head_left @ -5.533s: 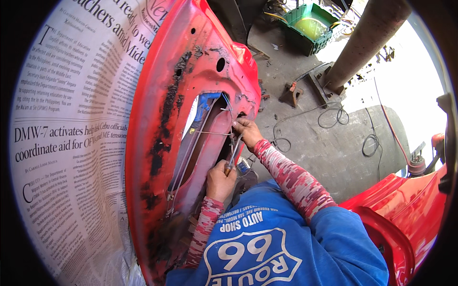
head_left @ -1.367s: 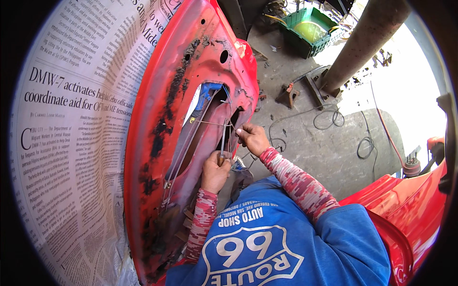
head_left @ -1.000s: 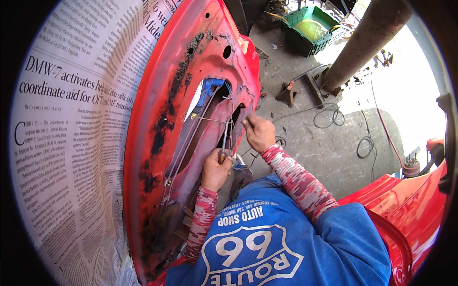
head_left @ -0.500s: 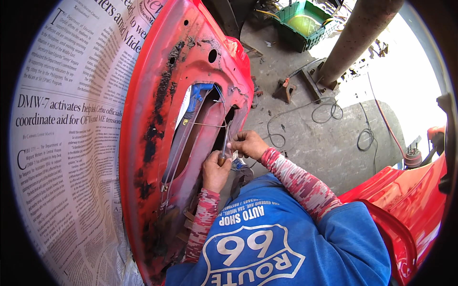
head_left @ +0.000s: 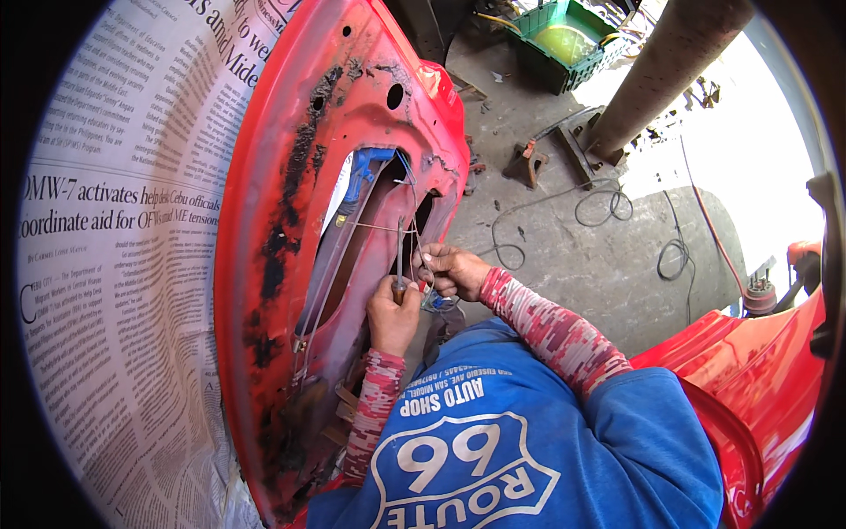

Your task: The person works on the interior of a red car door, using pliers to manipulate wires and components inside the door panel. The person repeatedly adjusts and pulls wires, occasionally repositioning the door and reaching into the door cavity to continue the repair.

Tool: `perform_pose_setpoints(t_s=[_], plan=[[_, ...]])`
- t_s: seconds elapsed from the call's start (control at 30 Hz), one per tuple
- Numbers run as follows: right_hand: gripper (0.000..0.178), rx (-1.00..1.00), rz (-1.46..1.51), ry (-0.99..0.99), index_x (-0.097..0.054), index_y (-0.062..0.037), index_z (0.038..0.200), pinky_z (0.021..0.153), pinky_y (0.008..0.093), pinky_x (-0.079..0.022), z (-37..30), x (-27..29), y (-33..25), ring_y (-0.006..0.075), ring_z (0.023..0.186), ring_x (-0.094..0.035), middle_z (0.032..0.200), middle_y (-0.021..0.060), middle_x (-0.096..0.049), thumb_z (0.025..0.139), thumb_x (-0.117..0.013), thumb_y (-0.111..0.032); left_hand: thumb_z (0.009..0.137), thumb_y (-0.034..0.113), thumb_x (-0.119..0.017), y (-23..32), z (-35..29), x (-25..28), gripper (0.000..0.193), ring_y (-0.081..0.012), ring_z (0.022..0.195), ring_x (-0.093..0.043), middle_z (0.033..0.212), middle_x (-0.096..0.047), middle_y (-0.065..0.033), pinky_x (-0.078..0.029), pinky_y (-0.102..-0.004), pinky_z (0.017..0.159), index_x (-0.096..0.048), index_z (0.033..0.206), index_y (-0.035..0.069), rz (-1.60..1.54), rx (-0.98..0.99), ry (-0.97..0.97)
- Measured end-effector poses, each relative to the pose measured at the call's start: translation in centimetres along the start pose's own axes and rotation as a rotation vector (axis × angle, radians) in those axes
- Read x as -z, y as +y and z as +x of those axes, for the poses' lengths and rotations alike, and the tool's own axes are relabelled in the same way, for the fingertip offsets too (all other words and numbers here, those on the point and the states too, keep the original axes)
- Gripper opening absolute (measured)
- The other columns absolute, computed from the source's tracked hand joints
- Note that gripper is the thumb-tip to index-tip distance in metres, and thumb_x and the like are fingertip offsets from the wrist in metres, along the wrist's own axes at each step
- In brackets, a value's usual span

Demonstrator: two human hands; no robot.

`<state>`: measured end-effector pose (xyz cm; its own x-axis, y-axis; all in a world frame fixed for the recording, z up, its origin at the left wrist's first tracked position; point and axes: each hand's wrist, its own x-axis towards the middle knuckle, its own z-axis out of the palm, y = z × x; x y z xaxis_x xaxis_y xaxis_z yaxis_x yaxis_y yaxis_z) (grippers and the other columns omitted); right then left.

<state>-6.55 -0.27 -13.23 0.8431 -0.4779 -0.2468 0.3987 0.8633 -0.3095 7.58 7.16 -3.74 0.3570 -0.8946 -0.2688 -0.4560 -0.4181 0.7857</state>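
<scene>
Right hand (head_left: 454,271) has dropped back from the upper edge of the door opening to its lower right edge, close beside the left hand (head_left: 392,317); the tool now stands more upright. Newspaper sheets (head_left: 115,264) cover the whole left side. Red car door panel (head_left: 264,203), paint scorched black in patches, stands on edge against them, inner face showing, with a long opening (head_left: 370,247) in its middle. Concrete floor (head_left: 573,256) lies right of the door, with black cables (head_left: 599,203) looped on it and a green crate (head_left: 564,40) at the top. Another red body panel (head_left: 749,370) sits at the lower right. Left hand fingers are clamped round the handle of a screwdriver (head_left: 399,260), its shaft pointing up into the opening across thin metal rods (head_left: 370,227). Right hand fingers are curled together at the opening's right edge, pinching something small; can't tell what. Blue part (head_left: 366,167) sits at the opening's top.
</scene>
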Motion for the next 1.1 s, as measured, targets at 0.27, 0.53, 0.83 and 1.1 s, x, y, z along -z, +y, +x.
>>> perform_pose_setpoints(t_s=[0.27,0.53,0.83,1.1], plan=[[0.022,0.041,-0.066,0.279,-0.057,-0.0087,0.095,0.040,0.0239,-0.025,0.4,-0.5,-0.1,0.0059,0.044,-0.034,0.068,-0.0007,-0.053,0.095,-0.060,-0.030,0.082,0.009,-0.069,0.2,-0.2,0.2,0.011,-0.0061,0.056,-0.045,0.061,-0.052,0.0005,-0.039,-0.0292,0.051,-0.061,0.082,0.001,0.025,-0.075,-0.031],[0.030,0.024,-0.378,0.144,-0.064,-0.0075,0.087,0.039,0.0231,-0.024,0.3,-1.5,-0.2,0.0054,0.045,-0.038,0.063,-0.0026,-0.054,0.086,-0.074,-0.036,0.084,0.010,-0.067,0.7,-0.2,0.4,0.012,-0.0039,0.055,-0.042,0.062,-0.047,0.0052,-0.035,-0.0265,0.049,-0.059,0.079,0.002,0.143,-0.091,-0.053],[0.027,0.093,-0.095,0.336,-0.063,-0.0057,0.089,0.041,0.0238,-0.023,1.6,-1.5,-0.4,0.0058,0.044,-0.032,0.062,-0.0042,-0.046,0.091,-0.068,-0.032,0.085,0.009,-0.065,1.0,0.2,1.0,0.008,-0.0038,0.059,-0.046,0.067,-0.053,0.0032,-0.040,-0.0248,0.054,-0.063,0.087,0.001,0.164,-0.104,-0.169],[0.022,0.082,0.064,0.082,-0.061,-0.0035,0.099,0.050,0.0220,-0.032,1.4,-0.2,-0.2,0.0055,0.056,-0.037,0.073,-0.0043,-0.046,0.096,-0.061,-0.025,0.088,0.009,-0.065,0.8,-0.1,0.1,0.010,-0.0051,0.060,-0.045,0.068,-0.055,0.0034,-0.039,-0.0252,0.053,-0.061,0.084,0.001,-0.111,-0.006,-0.078]])
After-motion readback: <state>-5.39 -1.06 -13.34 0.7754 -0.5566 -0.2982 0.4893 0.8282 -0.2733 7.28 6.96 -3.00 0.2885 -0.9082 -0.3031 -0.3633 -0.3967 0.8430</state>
